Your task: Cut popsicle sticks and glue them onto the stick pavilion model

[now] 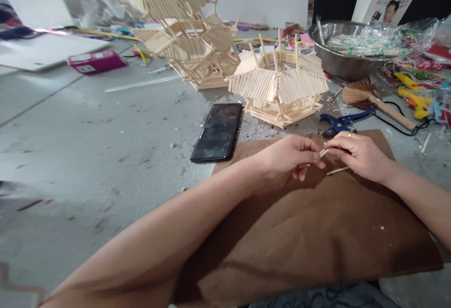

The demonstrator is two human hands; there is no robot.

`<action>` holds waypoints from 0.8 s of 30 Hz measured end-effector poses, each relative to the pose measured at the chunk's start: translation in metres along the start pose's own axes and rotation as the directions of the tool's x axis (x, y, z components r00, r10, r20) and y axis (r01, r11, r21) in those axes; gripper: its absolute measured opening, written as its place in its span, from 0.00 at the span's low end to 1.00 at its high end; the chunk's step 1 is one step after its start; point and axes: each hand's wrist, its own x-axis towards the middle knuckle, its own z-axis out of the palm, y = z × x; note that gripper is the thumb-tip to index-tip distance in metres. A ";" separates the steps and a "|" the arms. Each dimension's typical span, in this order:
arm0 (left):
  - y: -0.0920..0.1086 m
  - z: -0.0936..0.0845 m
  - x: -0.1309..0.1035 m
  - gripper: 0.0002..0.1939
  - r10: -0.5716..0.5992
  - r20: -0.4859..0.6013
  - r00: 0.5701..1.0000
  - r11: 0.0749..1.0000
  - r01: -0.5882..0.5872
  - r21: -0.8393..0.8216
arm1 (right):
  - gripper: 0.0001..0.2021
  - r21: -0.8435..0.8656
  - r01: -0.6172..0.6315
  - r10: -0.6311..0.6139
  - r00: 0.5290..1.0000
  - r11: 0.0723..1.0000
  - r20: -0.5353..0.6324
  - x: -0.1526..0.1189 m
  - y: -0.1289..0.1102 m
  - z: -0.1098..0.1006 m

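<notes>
My left hand (294,155) and my right hand (362,155) meet above a brown paper sheet (282,232). Pinched between their fingertips is a short, pale wooden stick (322,153); whether it is one piece or two side by side I cannot tell. A second short stick (337,171) shows just below my right fingers, and its right end is hidden by that hand. Just beyond the hands stands a small hexagonal pavilion model (278,84) made of wooden sticks, with several posts rising above its roof. Blue-handled cutters (343,121) lie close to my right hand.
A black phone (217,131) lies left of the sheet. Behind it rises a taller, tiered stick model (190,40). A metal bowl (347,66) holds wrapped sticks. A small brush (378,103), a yellow glue gun (416,101) and a purple packet (96,61) also lie on the floor.
</notes>
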 end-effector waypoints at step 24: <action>-0.004 -0.001 0.000 0.10 -0.036 0.019 0.999 0.993 0.038 -0.115 | 0.10 0.040 0.060 -0.059 0.998 0.997 -0.012 -0.002 -0.002 0.000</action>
